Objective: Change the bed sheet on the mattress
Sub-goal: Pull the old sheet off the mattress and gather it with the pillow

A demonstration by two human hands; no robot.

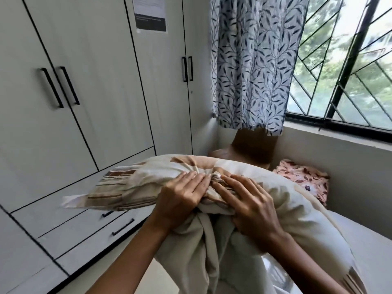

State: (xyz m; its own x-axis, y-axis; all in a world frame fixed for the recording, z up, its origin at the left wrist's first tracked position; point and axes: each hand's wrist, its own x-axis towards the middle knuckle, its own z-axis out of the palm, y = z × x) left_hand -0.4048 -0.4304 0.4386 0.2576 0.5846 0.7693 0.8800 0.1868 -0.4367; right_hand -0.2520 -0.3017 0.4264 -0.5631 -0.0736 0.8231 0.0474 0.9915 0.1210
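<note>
L hand [182, 200] & R hand [248, 205] press near-straight fingers on bunched cream, brown-striped fabric bed sheet [135, 183]; thumbs hidden. Sheet drapes down by white mattress [371, 251].

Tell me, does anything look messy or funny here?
The beige sheet is scrunched into a bundle under the left hand and right hand, not spread flat on the mattress. The pink floral pillow is wedged into the corner by the wall.
</note>
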